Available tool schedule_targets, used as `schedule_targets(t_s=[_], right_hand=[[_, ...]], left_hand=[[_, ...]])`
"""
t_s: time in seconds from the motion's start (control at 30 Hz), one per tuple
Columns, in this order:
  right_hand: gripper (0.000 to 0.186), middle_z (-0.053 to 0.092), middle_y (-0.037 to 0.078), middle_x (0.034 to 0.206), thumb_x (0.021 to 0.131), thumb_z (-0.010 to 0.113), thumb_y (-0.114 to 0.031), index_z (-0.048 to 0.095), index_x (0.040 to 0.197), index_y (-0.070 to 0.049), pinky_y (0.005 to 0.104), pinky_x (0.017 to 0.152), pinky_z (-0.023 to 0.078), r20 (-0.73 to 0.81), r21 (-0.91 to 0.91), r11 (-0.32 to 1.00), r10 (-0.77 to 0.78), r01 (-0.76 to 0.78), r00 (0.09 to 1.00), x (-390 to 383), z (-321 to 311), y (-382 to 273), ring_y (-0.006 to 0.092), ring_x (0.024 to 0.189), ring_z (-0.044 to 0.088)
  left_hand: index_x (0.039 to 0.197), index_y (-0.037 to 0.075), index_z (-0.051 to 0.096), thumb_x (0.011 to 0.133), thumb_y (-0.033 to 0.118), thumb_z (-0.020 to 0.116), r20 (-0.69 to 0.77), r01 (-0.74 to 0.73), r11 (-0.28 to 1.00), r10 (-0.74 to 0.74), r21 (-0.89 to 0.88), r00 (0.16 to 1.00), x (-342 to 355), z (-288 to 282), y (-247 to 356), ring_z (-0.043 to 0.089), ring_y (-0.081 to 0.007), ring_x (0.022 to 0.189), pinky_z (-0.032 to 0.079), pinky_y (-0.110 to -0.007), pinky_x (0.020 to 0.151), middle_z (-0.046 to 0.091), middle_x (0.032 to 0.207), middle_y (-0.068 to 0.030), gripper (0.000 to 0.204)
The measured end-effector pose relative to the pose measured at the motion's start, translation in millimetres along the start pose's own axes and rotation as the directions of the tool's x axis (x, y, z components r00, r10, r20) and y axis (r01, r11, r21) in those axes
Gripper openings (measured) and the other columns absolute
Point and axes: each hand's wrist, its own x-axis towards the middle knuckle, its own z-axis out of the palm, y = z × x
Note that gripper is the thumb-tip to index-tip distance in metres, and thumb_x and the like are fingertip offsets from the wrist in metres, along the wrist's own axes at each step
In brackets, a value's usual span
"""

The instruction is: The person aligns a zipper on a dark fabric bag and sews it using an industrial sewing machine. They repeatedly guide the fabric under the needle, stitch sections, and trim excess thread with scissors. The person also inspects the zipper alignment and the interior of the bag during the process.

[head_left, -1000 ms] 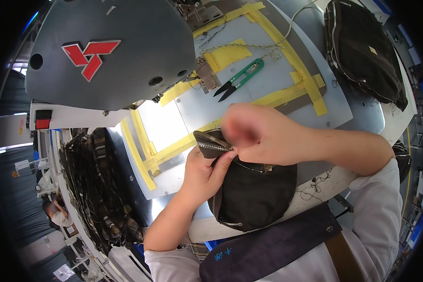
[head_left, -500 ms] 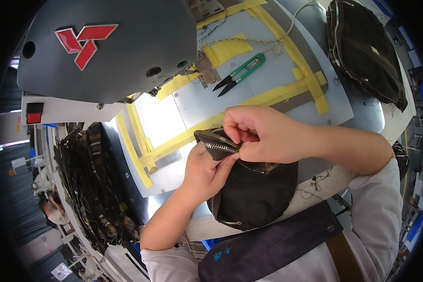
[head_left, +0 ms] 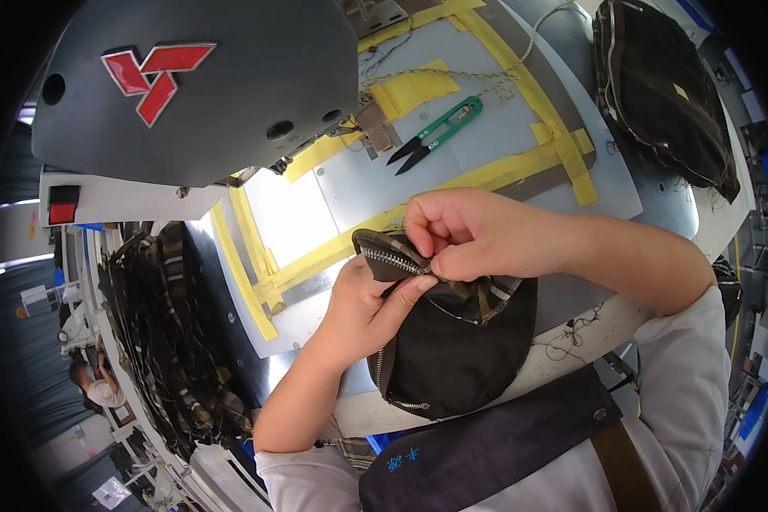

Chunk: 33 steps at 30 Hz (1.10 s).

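Observation:
A dark fabric pouch (head_left: 465,367) with a silver metal zipper (head_left: 392,258) and a plaid lining (head_left: 495,300) lies at the near edge of the table. My left hand (head_left: 357,307) grips the zipper edge from the left, thumb pressed on the tape. From the right, my right hand (head_left: 474,235) pinches the same edge with thumb and forefinger, its other fingers curled. The two thumbs almost meet at the zipper's end. Whatever lies between the right fingertips is too small to make out. Green-handled thread snips (head_left: 439,132) rest on the work plate beyond my hands.
A grey sewing machine (head_left: 196,102) with a red emblem fills the upper left. Yellow tape (head_left: 478,175) borders the pale work plate (head_left: 294,200). Plaid fabric pieces (head_left: 175,333) are piled at left. Another dark zippered pouch (head_left: 666,94) lies at far right. A person (head_left: 104,388) sits in the left background.
The pouch's edge has turned, so more plaid lining shows below my right hand. My left hand has shifted slightly left and down. Both hands still grip the zipper edge.

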Motion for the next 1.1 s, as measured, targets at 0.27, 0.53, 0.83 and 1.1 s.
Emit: schedule_targets(t_s=[0.27, 0.53, 0.83, 1.1], right_hand=[[0.015, 0.05, -0.001, 0.072, 0.08, 0.063, -0.007, 0.049, 0.086, -0.003, 0.0224, 0.053, 0.034, -0.03, -0.076, 0.996, -0.057, 0.055, 0.998, -1, 4, 4, 0.0056, 0.063, 0.043], [0.017, 0.058, 0.004, 0.078, 0.081, 0.061, -0.008, 0.055, 0.096, -0.003, 0.027, 0.062, 0.043, -0.072, -0.209, 0.954, -0.233, 0.213, 0.97, -4, 5, -5, 0.0121, 0.071, 0.054], [0.04, 0.064, 0.014, 0.083, 0.087, 0.067, -0.037, 0.062, 0.097, 0.001, 0.034, 0.064, 0.046, 0.104, -0.73, 0.604, -0.365, 0.32, 0.925, -3, 6, -11, 0.0209, 0.071, 0.06], [0.031, 0.057, 0.003, 0.069, 0.087, 0.069, -0.029, 0.062, 0.088, 0.001, 0.0254, 0.053, 0.039, -0.239, -0.557, 0.773, -0.501, 0.305, 0.832, -6, 18, -10, 0.0076, 0.061, 0.048]], left_hand=[[0.095, 0.004, 0.066, 0.085, 0.008, 0.069, 0.03, -0.054, 0.996, 0.052, 0.068, 0.998, 2, 2, 0, 0.062, -0.0284, 0.078, 0.049, -0.036, 0.072, 0.065, 0.086, -0.0099, 0.012], [0.093, 0.001, 0.065, 0.087, 0.01, 0.067, 0.3, -0.003, 0.997, 0.024, -0.073, 0.954, 11, -31, 13, 0.062, -0.0263, 0.079, 0.047, -0.034, 0.073, 0.065, 0.084, -0.0105, 0.01], [0.083, 0.0, 0.06, 0.08, 0.01, 0.068, 0.406, -0.001, 0.998, 0.028, -0.067, 0.914, 7, -55, 37, 0.049, -0.0214, 0.063, 0.042, -0.032, 0.061, 0.055, 0.071, -0.0095, 0.013], [0.094, -0.002, 0.061, 0.087, 0.005, 0.063, -0.064, 0.301, 0.909, -0.331, -0.289, 0.941, 4, -37, 46, 0.049, -0.0034, 0.072, 0.042, -0.02, 0.064, 0.055, 0.079, 0.0038, 0.01]])
